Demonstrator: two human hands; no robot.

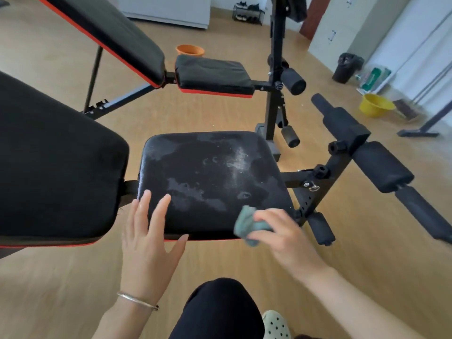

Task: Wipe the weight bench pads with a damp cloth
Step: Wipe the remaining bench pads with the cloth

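1. The cloth [249,225], bunched small, is held in the right grip [283,237] at the near right edge of the seat pad [210,172], likely so that pressure can be concentrated.
2. The left grip [149,245] is spread wide and holds nothing. Its fingers are laid over the pad's near left corner, probably to steady the bench.
3. Pale residue [238,160] is seen toward the far right; that patch is judged not yet wiped.

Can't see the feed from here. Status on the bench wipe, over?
Left hand open, fingers over the seat pad. Right hand grips the cloth at the pad's near edge. Pale smears show mid-pad. Nothing in the way.
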